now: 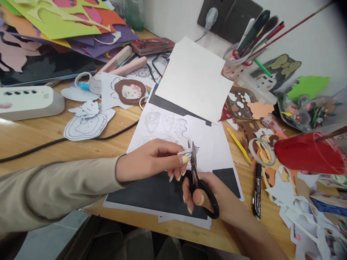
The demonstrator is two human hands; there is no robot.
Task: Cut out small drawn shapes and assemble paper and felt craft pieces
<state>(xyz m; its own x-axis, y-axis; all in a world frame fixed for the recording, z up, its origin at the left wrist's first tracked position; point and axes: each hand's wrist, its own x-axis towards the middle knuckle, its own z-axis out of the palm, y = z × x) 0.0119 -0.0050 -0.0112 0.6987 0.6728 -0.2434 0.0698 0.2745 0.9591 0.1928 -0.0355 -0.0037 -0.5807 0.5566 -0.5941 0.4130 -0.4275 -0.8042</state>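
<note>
My left hand (159, 159) pinches a small piece of white paper (185, 152) with dark lines on it between thumb and fingers. In my right hand (207, 195) are black-handled scissors (193, 162), thumb and fingers through the loops. Their blades point away from me and meet the paper piece near my left fingertips; the blades look slightly apart. Beneath both hands lies a printed sheet (168, 124) with line-drawn shapes and black bands. The hands hide part of its drawings.
A blank white sheet (192, 79) overlaps the printed one. Paper cutouts (89, 124) and a pink hair straightener (130, 66) lie left. Rightward are yellow tweezers (238, 146), a black marker (257, 191), a tape roll (251, 151), a red cup (300, 153) and paper scraps (287, 195).
</note>
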